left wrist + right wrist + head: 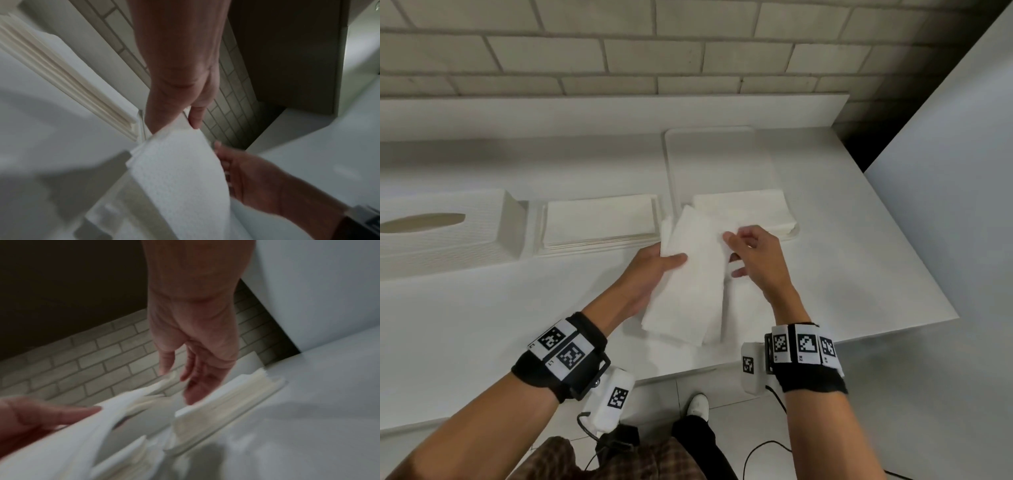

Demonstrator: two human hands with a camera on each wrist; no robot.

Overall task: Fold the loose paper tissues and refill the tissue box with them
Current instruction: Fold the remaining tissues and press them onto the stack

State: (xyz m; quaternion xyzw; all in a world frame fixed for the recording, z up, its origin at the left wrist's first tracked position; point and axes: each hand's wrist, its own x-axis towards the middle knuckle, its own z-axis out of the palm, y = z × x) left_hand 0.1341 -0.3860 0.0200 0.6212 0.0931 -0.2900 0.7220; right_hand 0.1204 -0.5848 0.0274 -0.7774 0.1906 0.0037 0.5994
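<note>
My left hand [654, 270] pinches a white paper tissue [688, 281] at its left edge, thumb on top, and holds it tilted just above the table. The tissue [180, 170] is folded lengthwise into a long strip. To its right my right hand [755, 257] hovers with relaxed fingers [191, 369] and grips nothing. The white tissue box cover [441, 233], with its oval slot, lies at the left. Beside it the box base holds a flat pile of folded tissues [599, 219]. A stack of loose tissues [743, 209] lies behind my hands.
The loose stack sits on the near end of a white tray [719, 161]. A low white ledge and a brick wall [619, 51] close the back. A white panel [945, 205] rises at the right, and the table's front edge [688, 370] is near my wrists.
</note>
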